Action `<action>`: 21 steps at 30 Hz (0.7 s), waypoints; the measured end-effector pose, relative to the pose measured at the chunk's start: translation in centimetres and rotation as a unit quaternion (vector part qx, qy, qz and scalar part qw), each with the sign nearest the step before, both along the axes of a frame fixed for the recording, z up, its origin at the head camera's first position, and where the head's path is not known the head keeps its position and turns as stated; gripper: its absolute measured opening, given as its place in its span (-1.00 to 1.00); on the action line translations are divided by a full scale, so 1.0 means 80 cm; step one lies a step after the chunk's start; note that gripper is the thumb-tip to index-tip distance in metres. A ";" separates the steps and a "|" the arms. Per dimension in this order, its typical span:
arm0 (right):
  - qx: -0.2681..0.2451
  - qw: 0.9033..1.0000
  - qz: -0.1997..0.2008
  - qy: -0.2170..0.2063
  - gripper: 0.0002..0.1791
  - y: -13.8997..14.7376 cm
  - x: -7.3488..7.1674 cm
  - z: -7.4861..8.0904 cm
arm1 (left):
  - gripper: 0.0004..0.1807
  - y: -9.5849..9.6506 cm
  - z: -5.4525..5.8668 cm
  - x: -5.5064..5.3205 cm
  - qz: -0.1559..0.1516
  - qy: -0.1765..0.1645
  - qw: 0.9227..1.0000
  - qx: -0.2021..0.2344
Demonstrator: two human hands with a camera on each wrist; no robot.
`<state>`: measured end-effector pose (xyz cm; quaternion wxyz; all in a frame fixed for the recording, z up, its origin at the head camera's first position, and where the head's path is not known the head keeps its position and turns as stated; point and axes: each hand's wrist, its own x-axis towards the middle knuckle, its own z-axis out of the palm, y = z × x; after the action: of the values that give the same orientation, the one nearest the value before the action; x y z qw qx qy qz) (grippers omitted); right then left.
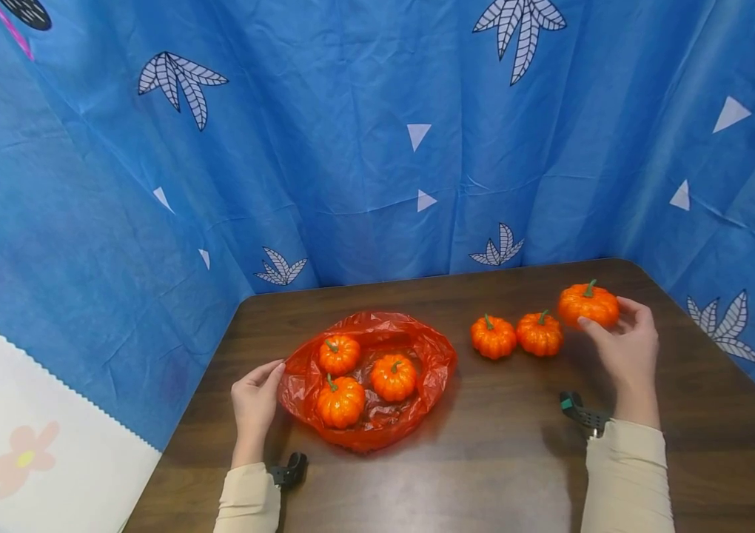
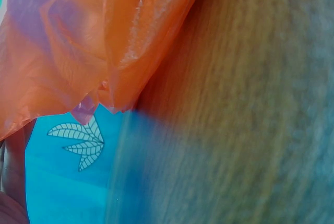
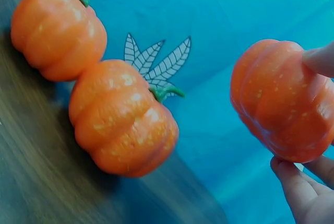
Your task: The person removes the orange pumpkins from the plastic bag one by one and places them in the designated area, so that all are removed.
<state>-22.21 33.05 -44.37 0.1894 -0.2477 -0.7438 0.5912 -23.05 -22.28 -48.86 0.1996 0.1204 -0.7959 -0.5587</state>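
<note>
A red plastic bag [image 1: 434,363] lies spread open on the table with three small orange pumpkins inside, one of them a pumpkin [image 1: 394,377] at its right. My left hand [image 1: 255,403] pinches the bag's left rim between thumb and fingers. In the left wrist view the bag [image 2: 78,41] fills the upper left. At the right, my right hand [image 1: 627,348] grips a pumpkin [image 1: 587,305] with a green stem, held above the table. The right wrist view shows this pumpkin [image 3: 279,101] between thumb and fingers. Beside it two more pumpkins [image 1: 493,337] sit close together on the table.
The brown wooden table [image 1: 471,459] has its back edge against a blue curtain [image 1: 364,148] printed with leaves and triangles. White cloth with a flower print [image 1: 24,459] hangs at the left. A dark wrist device [image 1: 289,470] sits by the left sleeve.
</note>
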 end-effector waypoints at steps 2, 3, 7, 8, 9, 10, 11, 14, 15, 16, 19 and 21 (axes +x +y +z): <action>-0.004 1.000 -0.002 -0.004 -0.18 0.004 0.001 -0.002 | -0.60 0.000 0.000 0.000 -0.001 0.000 1.000 0.001; -0.006 1.000 -0.003 -0.006 -0.18 0.005 0.002 -0.002 | -0.61 0.000 0.000 0.000 -0.001 0.000 1.000 0.002; -0.006 1.000 -0.002 -0.020 -0.15 0.009 0.002 -0.005 | -0.61 -0.001 -0.001 0.000 0.000 0.001 1.000 0.002; -0.006 1.000 -0.002 -0.024 -0.14 0.010 0.002 -0.005 | -0.61 -0.001 -0.001 0.000 0.000 0.000 1.000 0.002; -0.006 1.000 -0.002 -0.027 -0.14 0.010 0.001 -0.005 | -0.62 -0.001 -0.001 0.000 0.000 -0.001 1.000 0.001; -0.005 1.000 -0.003 -0.029 -0.13 0.010 0.001 -0.006 | -0.62 -0.001 -0.001 0.000 0.000 0.000 1.000 0.001; -0.005 0.999 -0.004 -0.032 -0.14 0.009 0.001 -0.007 | -0.62 -0.001 -0.002 0.000 0.000 0.001 1.000 0.001; -0.009 0.999 -0.007 -0.039 -0.13 0.007 -0.001 -0.010 | -0.62 -0.001 -0.002 -0.001 -0.001 0.005 1.000 0.001; -0.011 0.999 -0.009 -0.040 -0.13 0.007 -0.001 -0.011 | -0.61 -0.001 -0.002 -0.001 -0.001 0.006 1.000 0.001; -0.015 0.999 -0.011 -0.042 -0.13 0.007 -0.002 -0.013 | -0.61 0.000 -0.002 -0.001 -0.002 0.008 1.000 0.002; -0.031 0.998 -0.019 -0.046 -0.12 0.009 -0.003 -0.019 | -0.61 -0.001 -0.002 -0.001 -0.002 0.004 1.000 0.003; -0.042 0.998 -0.027 -0.048 -0.13 0.009 -0.004 -0.023 | -0.60 -0.001 -0.002 -0.001 -0.001 0.002 1.000 0.004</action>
<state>-22.56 33.81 -46.22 0.1586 -0.3034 -0.7199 0.6038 -23.14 -22.34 -49.00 0.2002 0.1187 -0.7935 -0.5623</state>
